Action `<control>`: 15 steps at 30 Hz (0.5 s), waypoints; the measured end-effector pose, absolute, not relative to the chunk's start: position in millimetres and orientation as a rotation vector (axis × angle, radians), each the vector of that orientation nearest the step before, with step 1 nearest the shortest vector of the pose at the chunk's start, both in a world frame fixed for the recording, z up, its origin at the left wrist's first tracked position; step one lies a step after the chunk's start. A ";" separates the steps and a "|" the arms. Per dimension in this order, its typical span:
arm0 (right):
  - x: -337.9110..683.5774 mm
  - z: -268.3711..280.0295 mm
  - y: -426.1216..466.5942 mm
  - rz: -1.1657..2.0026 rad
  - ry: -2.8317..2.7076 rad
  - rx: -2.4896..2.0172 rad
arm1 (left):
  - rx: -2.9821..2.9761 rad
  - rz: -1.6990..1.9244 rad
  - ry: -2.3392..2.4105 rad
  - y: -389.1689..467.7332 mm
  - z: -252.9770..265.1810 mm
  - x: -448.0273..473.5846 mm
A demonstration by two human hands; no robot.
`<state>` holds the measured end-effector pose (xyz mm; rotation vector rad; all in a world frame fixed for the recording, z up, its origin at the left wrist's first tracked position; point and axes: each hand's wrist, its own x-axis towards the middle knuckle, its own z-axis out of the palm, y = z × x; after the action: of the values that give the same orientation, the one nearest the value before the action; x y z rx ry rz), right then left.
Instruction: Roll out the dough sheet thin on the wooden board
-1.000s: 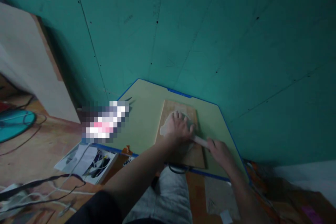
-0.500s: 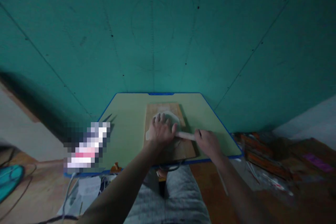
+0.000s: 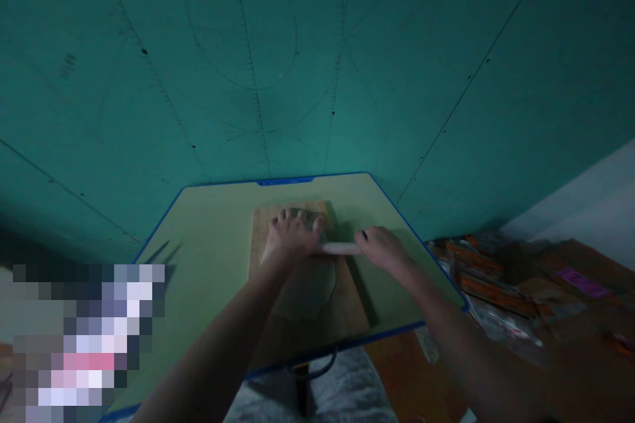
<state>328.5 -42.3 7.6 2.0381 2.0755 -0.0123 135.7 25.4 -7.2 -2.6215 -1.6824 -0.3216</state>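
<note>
A thin pale sheet of dough point(image 3: 307, 291) lies on a wooden board point(image 3: 352, 317). My left hand point(image 3: 294, 234) rests over the far part of the dough with its fingers stretched and spread. A slim, light rolling pin point(image 3: 340, 248) crosses the board, its left part hidden beneath my left palm. My right hand point(image 3: 381, 248) is wrapped around the pin's right end, just beyond the board's right edge.
The board sits on a pale table point(image 3: 213, 231) with a blue edge, against a green wall point(image 3: 297, 112). A pointed blade point(image 3: 159, 252) and a blurred-out object point(image 3: 99, 350) are at the left. Wrapped bundles point(image 3: 486, 284) lie on the floor, right.
My hands and the rolling pin have moved farther up the board, away from me. More dough shows on the near side of the pin. The view has tilted and shifted.
</note>
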 end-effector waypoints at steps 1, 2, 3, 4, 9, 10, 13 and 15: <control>330.1 8.2 -38.0 0.011 2.080 2.006 | -2.622 -0.301 -1.681 29.7 -6.4 137.1; 331.2 8.8 -34.1 0.041 2.089 1.983 | -2.625 -0.295 -1.671 33.6 -5.5 138.1; 331.9 9.2 -30.6 0.067 2.096 1.969 | -2.621 -0.301 -1.663 37.0 -4.8 138.8; 332.2 9.6 -27.8 0.081 2.091 1.967 | -2.609 -0.313 -1.664 39.6 -4.2 139.4; 331.4 8.3 -26.9 0.100 2.095 1.935 | -2.533 -0.384 -1.710 38.7 -1.4 141.7; 331.1 7.2 -29.7 0.109 2.108 1.921 | -2.519 -0.396 -1.718 35.7 -0.8 142.2; 329.0 4.3 -42.3 0.140 2.141 1.889 | -2.465 -0.437 -1.751 22.8 -0.5 142.3; 326.4 3.3 -51.7 0.164 2.163 1.880 | -2.443 -0.458 -1.753 12.4 -1.7 140.2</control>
<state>326.4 -51.7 3.3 1.8797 2.1626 0.1643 140.2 12.4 -1.7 -2.4433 -1.7529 -0.4584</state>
